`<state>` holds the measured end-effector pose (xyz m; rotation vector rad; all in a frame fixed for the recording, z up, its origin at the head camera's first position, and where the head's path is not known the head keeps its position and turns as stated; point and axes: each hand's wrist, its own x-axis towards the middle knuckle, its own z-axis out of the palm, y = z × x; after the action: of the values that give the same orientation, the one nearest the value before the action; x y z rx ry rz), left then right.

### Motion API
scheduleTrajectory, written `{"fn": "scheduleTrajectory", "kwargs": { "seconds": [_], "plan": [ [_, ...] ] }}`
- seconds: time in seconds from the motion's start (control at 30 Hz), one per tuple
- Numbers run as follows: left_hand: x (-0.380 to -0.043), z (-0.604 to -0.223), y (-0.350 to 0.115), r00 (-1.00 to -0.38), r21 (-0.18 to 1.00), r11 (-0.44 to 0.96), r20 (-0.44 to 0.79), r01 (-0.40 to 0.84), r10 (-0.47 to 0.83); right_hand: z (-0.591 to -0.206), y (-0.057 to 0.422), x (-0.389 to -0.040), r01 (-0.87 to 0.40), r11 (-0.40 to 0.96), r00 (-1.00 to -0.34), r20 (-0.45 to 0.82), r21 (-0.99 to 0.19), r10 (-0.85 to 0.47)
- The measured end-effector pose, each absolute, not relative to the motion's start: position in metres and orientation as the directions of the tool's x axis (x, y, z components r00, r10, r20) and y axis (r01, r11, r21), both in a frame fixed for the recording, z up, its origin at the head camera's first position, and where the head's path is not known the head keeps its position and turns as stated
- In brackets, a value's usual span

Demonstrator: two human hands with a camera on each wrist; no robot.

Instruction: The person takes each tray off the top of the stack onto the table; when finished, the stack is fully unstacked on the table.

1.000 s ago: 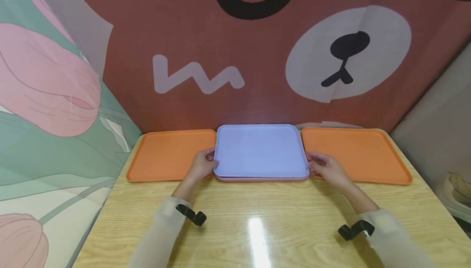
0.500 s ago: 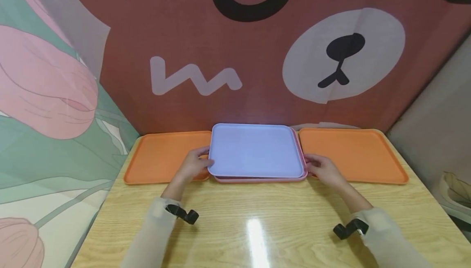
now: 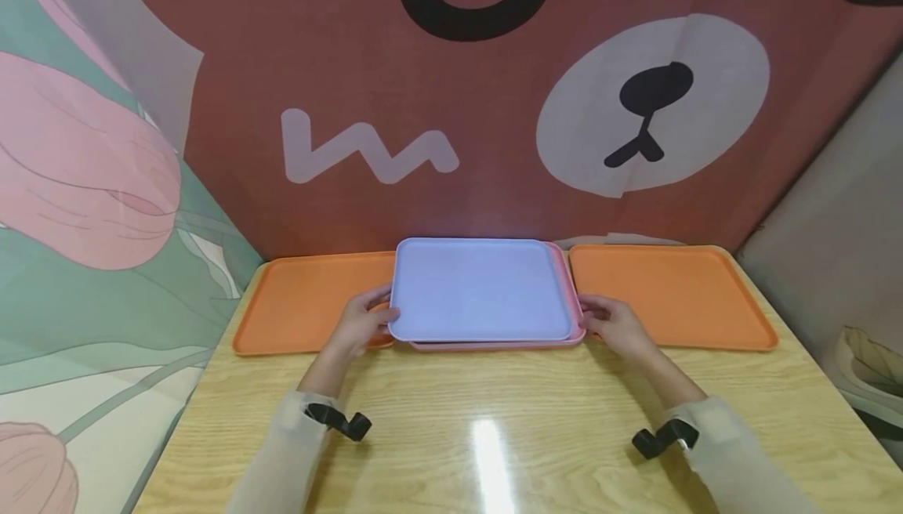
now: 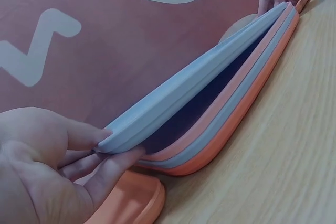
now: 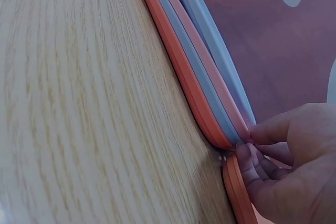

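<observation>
A light blue tray (image 3: 480, 288) tops a stack at the middle of the table. Its left side is tilted up and shifted left, while its right side rests on a pink tray (image 3: 568, 295). My left hand (image 3: 355, 324) pinches the blue tray's left edge between thumb and fingers. At the stack's right edge, my right hand (image 5: 294, 166) pinches the pink tray at its corner. Under the pink one, a second blue tray (image 4: 189, 153) and an orange tray (image 4: 197, 163) show as thin rims in the left wrist view.
One orange tray (image 3: 303, 302) lies flat left of the stack, partly beneath my left hand. Another orange tray (image 3: 677, 295) lies to the right, close to the stack. A wall with a printed bear (image 3: 423, 208) stands directly behind. Bare wooden table (image 3: 423, 428) stretches in front.
The top blue tray has slid left along with my left hand, uncovering a strip of the pink tray at the right. My right hand has stayed at the stack's right edge.
</observation>
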<state>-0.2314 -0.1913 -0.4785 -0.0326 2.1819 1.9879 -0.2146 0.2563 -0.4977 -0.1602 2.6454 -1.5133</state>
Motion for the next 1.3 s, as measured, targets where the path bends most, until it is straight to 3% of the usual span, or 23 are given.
{"fn": "scheduleTrajectory", "kwargs": {
  "seconds": [0.8, 1.3],
  "plan": [
    [-0.209, -0.468, -0.241, -0.959, 0.959, -0.069, -0.268, -0.274, 0.09, -0.494, 0.259, -0.214, 0.014, 0.438, -0.988, -0.081, -0.899, -0.135],
    [-0.153, -0.455, -0.316, -0.965, 0.96, -0.156, -0.21, -0.234, 0.155, -0.498, 0.259, -0.215, 0.024, 0.402, -0.987, -0.086, -0.916, -0.137]
  ]
}}
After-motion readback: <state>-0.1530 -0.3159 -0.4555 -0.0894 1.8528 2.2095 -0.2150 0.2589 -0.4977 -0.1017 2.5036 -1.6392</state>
